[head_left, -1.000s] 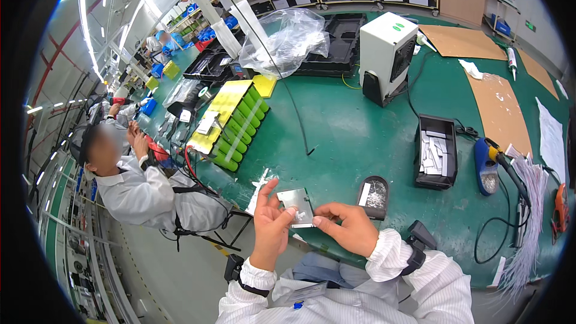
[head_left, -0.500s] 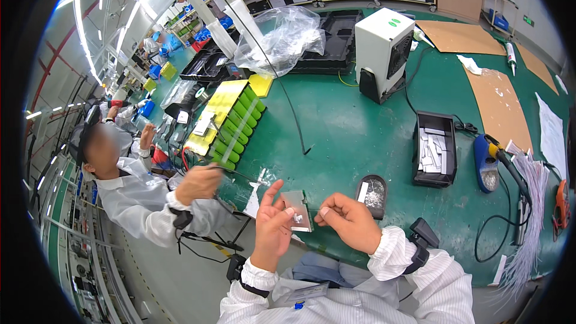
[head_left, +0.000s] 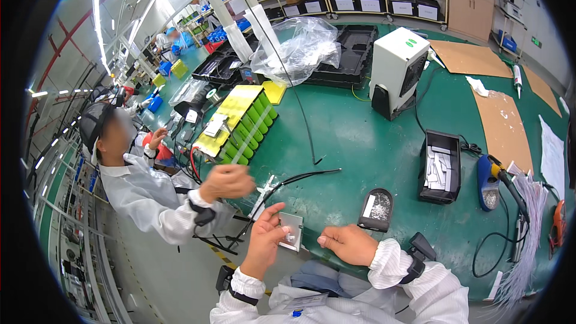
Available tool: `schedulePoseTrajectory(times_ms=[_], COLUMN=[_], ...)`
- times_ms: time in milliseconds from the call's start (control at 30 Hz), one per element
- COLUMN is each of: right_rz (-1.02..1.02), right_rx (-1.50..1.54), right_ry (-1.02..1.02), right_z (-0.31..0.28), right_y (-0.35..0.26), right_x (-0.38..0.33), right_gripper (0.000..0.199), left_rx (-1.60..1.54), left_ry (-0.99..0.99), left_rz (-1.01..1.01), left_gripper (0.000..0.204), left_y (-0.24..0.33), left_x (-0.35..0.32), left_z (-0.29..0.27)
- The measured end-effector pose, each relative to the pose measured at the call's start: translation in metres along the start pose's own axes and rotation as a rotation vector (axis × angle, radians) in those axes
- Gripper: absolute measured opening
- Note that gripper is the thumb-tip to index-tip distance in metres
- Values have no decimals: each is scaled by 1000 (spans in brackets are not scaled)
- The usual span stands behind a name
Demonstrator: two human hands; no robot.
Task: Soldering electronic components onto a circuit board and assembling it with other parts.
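Observation:
My left hand [head_left: 264,243] is closed on a small flat silvery metal plate [head_left: 293,228] at the table's near edge. Its thumb lies over the plate's face, where a small white bit shows, and the index finger points up. In the earlier frame a green circuit-board edge shows along its side. To the right of the plate, apart from it, my right hand [head_left: 351,244] has its thumb and fingers pinched together; whatever they hold cannot be made out. Beyond the plate a black cable [head_left: 309,174] stretches over the green table, near a co-worker's hand [head_left: 229,181].
A dark tray of metal bits [head_left: 378,209] sits beyond my right hand. Further right are a black bin of white strips [head_left: 439,168], a blue soldering-iron stand [head_left: 487,186] and bundled thin wires [head_left: 528,216]. A green-celled battery pack [head_left: 240,126] and a white fan unit [head_left: 399,72] stand farther back.
My right hand has drawn back from the plate, which my left hand still holds. The co-worker's hand has moved right, and the black cable now lies farther across the table. The view has shifted slightly.

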State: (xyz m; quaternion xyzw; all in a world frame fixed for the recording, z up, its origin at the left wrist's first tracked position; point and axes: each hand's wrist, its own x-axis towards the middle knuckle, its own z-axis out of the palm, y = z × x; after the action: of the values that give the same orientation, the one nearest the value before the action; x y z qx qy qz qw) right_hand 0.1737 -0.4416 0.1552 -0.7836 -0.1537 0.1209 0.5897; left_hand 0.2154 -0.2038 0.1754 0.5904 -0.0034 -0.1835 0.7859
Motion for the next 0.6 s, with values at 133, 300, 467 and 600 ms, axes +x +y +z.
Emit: schedulePoseTrajectory(times_ms=[133, 300, 467, 600], right_rz=[-28, -373, -724, -753], right_rx=[-324, -438, -465, -461], right_ry=[145, 475, 354, 305], right_z=[11, 24, 19, 24], right_y=[5, 15, 9, 12], right_x=[-2, -5, -5, 2], right_gripper=[25, 12, 9, 10], left_rx=[21, 171, 838, 1141], left_ry=[106, -17, -89, -12], left_rz=[13, 59, 460, 685], left_gripper=[56, 55, 51, 40], left_y=[-20, -53, -57, -52], left_x=[12, 39, 68, 67], left_z=[-17, 2, 34, 15])
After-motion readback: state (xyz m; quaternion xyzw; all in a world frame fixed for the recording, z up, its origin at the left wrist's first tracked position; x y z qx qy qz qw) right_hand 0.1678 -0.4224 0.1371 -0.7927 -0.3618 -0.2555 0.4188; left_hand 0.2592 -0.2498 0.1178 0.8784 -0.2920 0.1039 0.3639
